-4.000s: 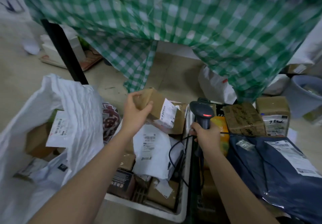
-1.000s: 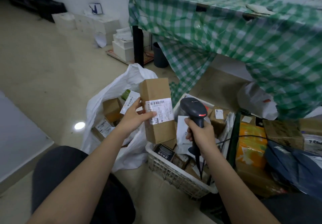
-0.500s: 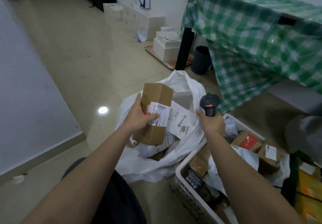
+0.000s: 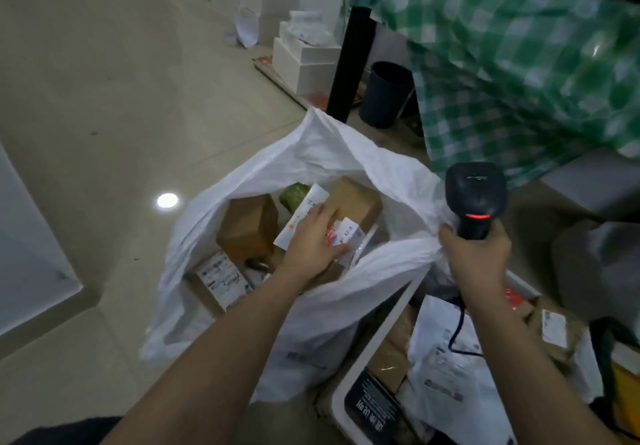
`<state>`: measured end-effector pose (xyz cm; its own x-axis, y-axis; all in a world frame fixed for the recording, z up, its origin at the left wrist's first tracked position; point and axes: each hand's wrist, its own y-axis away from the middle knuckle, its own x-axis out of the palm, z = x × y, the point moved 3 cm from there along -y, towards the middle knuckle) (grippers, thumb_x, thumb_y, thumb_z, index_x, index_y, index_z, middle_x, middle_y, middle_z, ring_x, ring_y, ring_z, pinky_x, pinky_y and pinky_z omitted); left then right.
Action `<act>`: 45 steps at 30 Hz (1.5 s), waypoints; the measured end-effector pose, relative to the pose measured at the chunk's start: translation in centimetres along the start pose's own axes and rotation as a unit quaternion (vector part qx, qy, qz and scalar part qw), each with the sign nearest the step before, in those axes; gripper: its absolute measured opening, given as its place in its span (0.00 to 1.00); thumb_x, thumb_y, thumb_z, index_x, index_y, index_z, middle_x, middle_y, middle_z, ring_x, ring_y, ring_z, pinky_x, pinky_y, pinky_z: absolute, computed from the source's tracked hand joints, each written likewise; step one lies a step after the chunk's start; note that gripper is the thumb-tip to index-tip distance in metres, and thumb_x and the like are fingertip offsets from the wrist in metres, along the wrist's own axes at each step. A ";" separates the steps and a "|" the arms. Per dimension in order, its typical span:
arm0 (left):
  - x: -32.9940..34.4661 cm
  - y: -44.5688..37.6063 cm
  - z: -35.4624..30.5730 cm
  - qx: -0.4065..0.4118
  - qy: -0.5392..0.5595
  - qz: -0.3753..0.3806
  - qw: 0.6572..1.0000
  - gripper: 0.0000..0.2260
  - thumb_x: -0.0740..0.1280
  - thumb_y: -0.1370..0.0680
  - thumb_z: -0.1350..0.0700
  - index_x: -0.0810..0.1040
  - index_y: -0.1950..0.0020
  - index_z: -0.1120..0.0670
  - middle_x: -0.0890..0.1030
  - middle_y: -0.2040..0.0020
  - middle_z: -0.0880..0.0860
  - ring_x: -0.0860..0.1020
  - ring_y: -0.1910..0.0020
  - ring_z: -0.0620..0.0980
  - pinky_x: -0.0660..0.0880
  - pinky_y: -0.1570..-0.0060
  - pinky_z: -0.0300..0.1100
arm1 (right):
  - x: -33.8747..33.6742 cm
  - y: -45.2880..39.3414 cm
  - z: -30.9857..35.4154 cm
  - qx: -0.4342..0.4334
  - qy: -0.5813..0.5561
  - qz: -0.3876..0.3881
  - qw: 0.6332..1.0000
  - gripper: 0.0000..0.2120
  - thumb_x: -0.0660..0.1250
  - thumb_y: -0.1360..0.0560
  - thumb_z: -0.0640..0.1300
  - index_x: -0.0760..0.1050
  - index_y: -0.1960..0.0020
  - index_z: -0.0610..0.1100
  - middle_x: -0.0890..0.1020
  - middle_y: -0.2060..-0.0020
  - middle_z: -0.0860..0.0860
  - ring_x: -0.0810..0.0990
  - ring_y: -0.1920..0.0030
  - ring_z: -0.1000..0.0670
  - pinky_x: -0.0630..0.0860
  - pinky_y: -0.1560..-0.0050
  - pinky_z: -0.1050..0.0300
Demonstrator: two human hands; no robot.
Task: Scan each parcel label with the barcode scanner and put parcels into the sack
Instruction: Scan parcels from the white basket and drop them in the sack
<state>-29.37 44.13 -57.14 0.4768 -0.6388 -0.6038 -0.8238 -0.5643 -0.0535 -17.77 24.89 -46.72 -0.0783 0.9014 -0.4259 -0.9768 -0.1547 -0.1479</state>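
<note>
Parcel (image 4: 349, 209) now inside sack (image 4: 311, 153)

Sack (image 4: 313, 326): white woven plastic, mouth wide open, standing on the floor at centre, holding several parcels.
Cardboard parcel (image 4: 353, 202): brown box with a white label, lying tilted inside the sack, far right of its opening.
Other parcels in sack: a brown box (image 4: 247, 226) to the left; a labelled one (image 4: 223, 280) near left.
Barcode scanner (image 4: 475, 198): black, upright, red light lit, just right of the sack's rim.
</note>
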 end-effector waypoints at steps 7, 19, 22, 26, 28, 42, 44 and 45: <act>2.0 -0.8 1.8 -0.112 -0.251 0.155 0.949 0.23 0.50 0.17 0.43 0.55 0.22 0.44 0.57 0.24 0.60 0.57 0.27 0.62 0.57 0.30 0.55 | -1.2 -1.3 -1.9 0.019 0.058 0.012 0.998 0.11 0.72 0.30 0.38 0.75 0.50 0.44 0.78 0.59 0.46 0.77 0.55 0.45 0.69 0.54 0.53; 0.4 8.4 -8.4 -0.103 0.131 -0.102 0.981 0.12 0.59 0.21 0.63 0.78 0.59 0.52 0.81 0.57 0.47 0.77 0.57 0.46 0.73 0.57 0.39 | -8.6 3.1 -5.1 0.148 -0.047 0.106 0.982 0.13 0.78 0.32 0.45 0.78 0.55 0.39 0.79 0.66 0.44 0.76 0.70 0.50 0.74 0.67 0.55; 3.7 10.6 -12.8 -0.056 0.147 -0.076 0.985 0.11 0.59 0.22 0.64 0.79 0.57 0.53 0.80 0.56 0.46 0.76 0.57 0.42 0.71 0.57 0.33 | -13.5 4.4 -7.4 0.183 -0.064 0.086 0.977 0.12 0.77 0.31 0.44 0.76 0.55 0.42 0.80 0.63 0.44 0.78 0.72 0.57 0.70 0.73 0.59; 9.9 10.7 -17.7 0.008 0.134 0.005 0.991 0.09 0.61 0.21 0.63 0.79 0.51 0.53 0.79 0.56 0.46 0.76 0.55 0.46 0.71 0.55 0.39 | -19.0 5.9 -10.6 0.211 -0.077 0.058 0.973 0.10 0.76 0.29 0.39 0.76 0.52 0.40 0.81 0.62 0.45 0.82 0.68 0.54 0.77 0.63 0.53; 13.4 10.5 -19.0 0.013 0.116 0.051 0.992 0.08 0.61 0.22 0.63 0.78 0.49 0.54 0.80 0.52 0.49 0.76 0.52 0.47 0.70 0.52 0.39 | -21.0 6.6 -12.3 0.226 -0.068 0.045 0.971 0.09 0.75 0.29 0.36 0.76 0.53 0.40 0.80 0.65 0.47 0.80 0.72 0.58 0.76 0.66 0.60; 29.9 1.5 -6.5 -0.138 -0.007 0.157 0.978 0.44 0.71 0.30 0.46 0.52 0.23 0.62 0.59 0.24 0.61 0.61 0.26 0.60 0.65 0.30 0.54 | -20.5 3.4 -20.5 0.283 -0.117 0.040 0.951 0.06 0.71 0.27 0.35 0.75 0.59 0.41 0.77 0.62 0.41 0.80 0.65 0.45 0.71 0.74 0.67; 30.5 0.6 -5.8 -0.139 0.008 0.136 0.981 0.45 0.70 0.27 0.56 0.41 0.22 0.60 0.57 0.23 0.60 0.60 0.26 0.59 0.64 0.30 0.55 | -19.9 2.9 -21.4 0.285 -0.119 0.036 0.950 0.07 0.71 0.27 0.35 0.74 0.60 0.42 0.77 0.62 0.40 0.79 0.63 0.44 0.71 0.75 0.68; 30.7 0.3 -5.7 -0.140 0.005 0.126 0.982 0.45 0.68 0.26 0.59 0.38 0.22 0.57 0.57 0.23 0.61 0.61 0.26 0.59 0.65 0.30 0.56 | -19.6 2.8 -21.9 0.289 -0.120 0.037 0.949 0.08 0.71 0.27 0.35 0.74 0.60 0.43 0.77 0.62 0.41 0.80 0.65 0.45 0.71 0.75 0.68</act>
<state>-13.29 21.36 -71.14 0.2732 -0.7805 -0.5623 -0.8002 -0.5088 0.3174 -14.60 -2.07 -58.32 -0.1261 0.9734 -0.1911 -0.9074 -0.0354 0.4188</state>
